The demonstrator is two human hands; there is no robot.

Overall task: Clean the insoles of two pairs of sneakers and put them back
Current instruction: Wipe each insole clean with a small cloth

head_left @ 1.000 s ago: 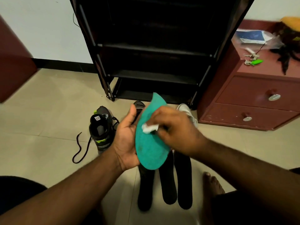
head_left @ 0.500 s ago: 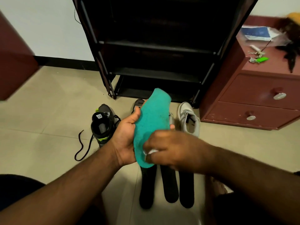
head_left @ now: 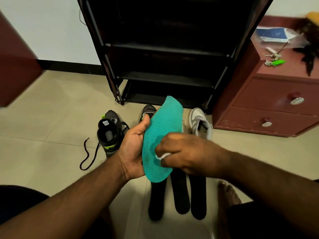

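My left hand (head_left: 133,149) grips a teal insole (head_left: 164,125) by its left edge and holds it upright in front of me. My right hand (head_left: 188,154) pinches a small white wipe (head_left: 163,155) and presses it against the lower half of the insole. Three black insoles (head_left: 179,195) lie side by side on the floor below. A black sneaker with green accents (head_left: 110,133) stands on the left, a second dark sneaker (head_left: 147,110) is half hidden behind the insole, and a white sneaker (head_left: 200,123) stands on the right.
A black shoe rack (head_left: 164,49) stands straight ahead. To the right is a red-brown drawer cabinet (head_left: 269,104) with keys (head_left: 274,61) and a plastic bag (head_left: 276,35) on top. A loose black lace (head_left: 88,156) trails across the tiled floor. My bare foot (head_left: 227,192) rests at lower right.
My right hand with the wipe slid down from the middle of the teal insole to its lower half. The left hand keeps holding the insole.
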